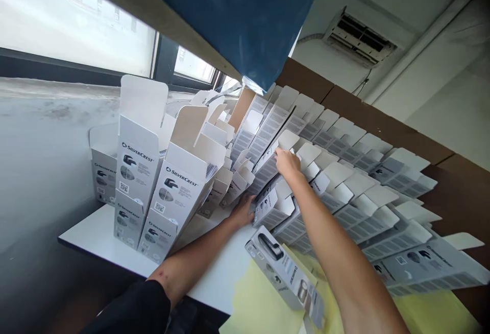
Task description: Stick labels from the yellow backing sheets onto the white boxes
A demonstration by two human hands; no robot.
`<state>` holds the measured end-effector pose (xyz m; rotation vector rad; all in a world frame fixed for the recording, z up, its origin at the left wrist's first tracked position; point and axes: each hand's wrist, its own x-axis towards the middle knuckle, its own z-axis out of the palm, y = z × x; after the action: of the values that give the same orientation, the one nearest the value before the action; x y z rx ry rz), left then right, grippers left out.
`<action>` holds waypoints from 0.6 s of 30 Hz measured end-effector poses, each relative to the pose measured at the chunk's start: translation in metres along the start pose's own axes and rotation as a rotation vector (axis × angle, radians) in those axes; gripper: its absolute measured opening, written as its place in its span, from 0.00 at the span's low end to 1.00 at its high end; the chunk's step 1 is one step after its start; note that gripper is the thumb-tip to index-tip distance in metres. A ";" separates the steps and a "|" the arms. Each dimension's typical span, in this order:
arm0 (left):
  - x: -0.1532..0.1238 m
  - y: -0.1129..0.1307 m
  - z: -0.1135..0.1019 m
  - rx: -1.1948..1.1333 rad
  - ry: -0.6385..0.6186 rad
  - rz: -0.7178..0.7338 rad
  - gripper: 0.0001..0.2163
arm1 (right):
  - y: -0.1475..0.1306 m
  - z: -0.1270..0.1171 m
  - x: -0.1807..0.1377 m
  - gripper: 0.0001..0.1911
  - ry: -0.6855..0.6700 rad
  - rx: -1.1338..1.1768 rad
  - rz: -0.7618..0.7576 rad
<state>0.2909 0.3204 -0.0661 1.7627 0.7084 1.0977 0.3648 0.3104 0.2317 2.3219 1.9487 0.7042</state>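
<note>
Rows of tall white and grey open-topped cartons stand close together. My right hand (pixel 288 164) is closed on the upper edge of a carton (pixel 265 164) in the middle of the group, its fingers pinched near the raised flap. Lower down, my left hand (pixel 242 211) grips the low end of a shorter carton (pixel 265 208), with some fingers hidden against it. A closed carton (pixel 285 275) with a printed black handle lies tilted in front of the rows.
At the left stand taller SilverCrest cartons (pixel 135 163) with raised flaps, on a white table (pixel 90 237) beside the wall. Yellow sheets (pixel 252 298) lie under the front cartons. Brown cardboard (pixel 398 135) rises behind. A blue panel (pixel 237 12) hangs overhead.
</note>
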 end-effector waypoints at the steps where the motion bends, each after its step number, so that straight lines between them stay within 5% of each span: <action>1: 0.000 0.000 0.000 0.004 -0.009 -0.005 0.36 | 0.000 -0.002 0.002 0.14 -0.002 -0.012 -0.008; 18: -0.002 0.007 -0.003 0.107 -0.037 -0.002 0.25 | -0.005 0.000 0.007 0.14 0.012 -0.077 -0.013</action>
<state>0.2871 0.3169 -0.0601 1.8672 0.7582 1.0399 0.3610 0.3183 0.2321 2.2640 1.9033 0.7795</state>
